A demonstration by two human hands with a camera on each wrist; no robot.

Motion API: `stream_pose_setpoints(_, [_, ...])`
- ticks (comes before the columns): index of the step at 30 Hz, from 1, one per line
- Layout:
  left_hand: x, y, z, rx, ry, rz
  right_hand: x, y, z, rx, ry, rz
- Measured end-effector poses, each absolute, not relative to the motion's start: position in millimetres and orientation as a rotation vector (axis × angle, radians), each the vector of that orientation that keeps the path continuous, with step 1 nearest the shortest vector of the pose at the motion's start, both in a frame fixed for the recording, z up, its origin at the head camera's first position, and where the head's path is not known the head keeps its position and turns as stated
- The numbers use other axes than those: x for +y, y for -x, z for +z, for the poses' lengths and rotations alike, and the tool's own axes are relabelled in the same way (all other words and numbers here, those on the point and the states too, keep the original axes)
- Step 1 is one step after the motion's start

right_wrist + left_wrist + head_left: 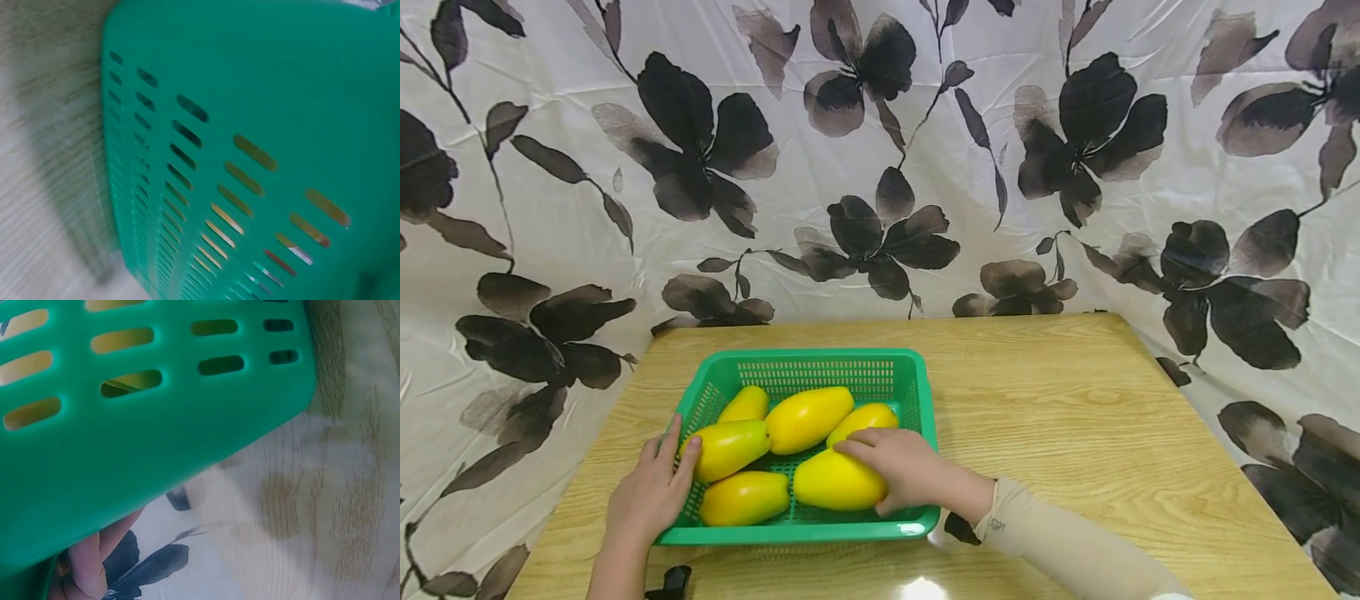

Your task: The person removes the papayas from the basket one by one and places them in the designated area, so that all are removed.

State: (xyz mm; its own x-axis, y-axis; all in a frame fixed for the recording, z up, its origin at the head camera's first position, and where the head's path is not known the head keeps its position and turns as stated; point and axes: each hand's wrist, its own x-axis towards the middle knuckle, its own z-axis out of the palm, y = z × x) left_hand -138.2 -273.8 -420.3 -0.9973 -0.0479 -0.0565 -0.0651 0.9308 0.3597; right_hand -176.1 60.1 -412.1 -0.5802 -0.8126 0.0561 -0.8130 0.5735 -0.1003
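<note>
A green plastic basket (805, 533) with slotted walls stands on the wooden table, holding several yellow papayas (809, 420). My left hand (651, 492) grips the basket's left rim, thumb on the inner side by a greenish-yellow papaya (727, 450). In the left wrist view, curled fingers (87, 565) show beneath the rim. Inside the front right corner, my right hand (910, 471) holds a papaya (840, 480), fingers over its top and thumb low at its near end. The right wrist view shows only the basket's outer wall (262, 75) and table; the right hand is hidden there.
The wooden table (1045, 400) extends to the right of the basket. Behind and at the sides hangs a white cloth (970, 275) with dark flowers. A small black object (673, 581) lies at the front left, near the left forearm.
</note>
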Motion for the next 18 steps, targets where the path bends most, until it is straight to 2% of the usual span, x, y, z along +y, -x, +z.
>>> stream_pose_setpoints(18, [-273,137,-419,3.029,0.102,0.557,78,175,-391,-2.643,-1.47,0.469])
